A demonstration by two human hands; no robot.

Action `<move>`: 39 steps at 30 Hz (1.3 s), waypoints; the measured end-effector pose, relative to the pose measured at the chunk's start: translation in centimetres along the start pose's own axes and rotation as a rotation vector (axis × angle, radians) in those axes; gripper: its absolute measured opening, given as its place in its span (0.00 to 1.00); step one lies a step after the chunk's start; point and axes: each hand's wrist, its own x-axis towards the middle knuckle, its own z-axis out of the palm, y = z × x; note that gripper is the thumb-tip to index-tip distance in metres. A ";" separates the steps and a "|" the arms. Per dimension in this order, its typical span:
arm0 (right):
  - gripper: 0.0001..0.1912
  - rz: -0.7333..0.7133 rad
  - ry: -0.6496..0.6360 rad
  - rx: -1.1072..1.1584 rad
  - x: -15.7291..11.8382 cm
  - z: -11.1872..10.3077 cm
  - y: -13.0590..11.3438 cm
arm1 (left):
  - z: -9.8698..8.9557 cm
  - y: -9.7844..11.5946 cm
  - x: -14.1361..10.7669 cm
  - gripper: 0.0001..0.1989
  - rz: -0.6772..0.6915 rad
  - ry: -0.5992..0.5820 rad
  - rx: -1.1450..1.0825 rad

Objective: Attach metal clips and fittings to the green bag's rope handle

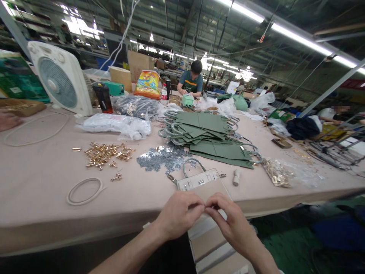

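My left hand (181, 213) and my right hand (232, 220) meet fingertip to fingertip in pinches; whatever lies between them is too small to make out. Beneath them a beige bag panel (196, 183) reaches over the table edge, with a grey-green handle (186, 161) at its far end. Small metal plates (212, 176) sit along that end. Just beyond is a heap of flat silvery metal pieces (162, 156). Gold-coloured metal fittings (107, 154) are piled to the left. Stacked green bag panels with handles (216, 150) lie behind.
A ring of pale tape (85, 191) rests at left, and a small pale cylinder (236, 177) at right. Farther off are a box fan (58, 78), a dark tumbler (102, 97), plastic-wrapped packs (116, 126) and a bag of metal parts (278, 173). A co-worker (191, 80) sits opposite.
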 end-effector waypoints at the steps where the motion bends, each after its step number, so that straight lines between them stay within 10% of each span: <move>1: 0.05 0.005 0.010 0.014 0.0 0.3 0.1 | 0.1 -0.1 0.0 0.11 -0.035 0.017 -0.045; 10: 0.07 -0.361 0.163 -0.059 -0.7 1.6 1.3 | 1.9 -4.1 0.1 0.18 -0.347 0.075 -0.512; 15: 0.05 -0.109 0.265 0.019 2.2 -3.9 5.9 | 1.6 -6.5 0.4 0.17 -0.286 0.154 -0.296; 20: 0.14 0.106 0.084 -0.033 7.0 -7.9 11.3 | 1.9 -7.7 0.9 0.14 -0.246 0.105 -0.127; 26: 0.17 0.140 -0.151 -0.003 9.7 -7.5 14.3 | 2.0 -7.9 0.9 0.14 -0.271 0.105 -0.017; 39: 0.16 0.124 -0.173 0.012 10.8 -6.2 16.2 | 1.8 -7.7 0.9 0.13 -0.267 0.135 -0.016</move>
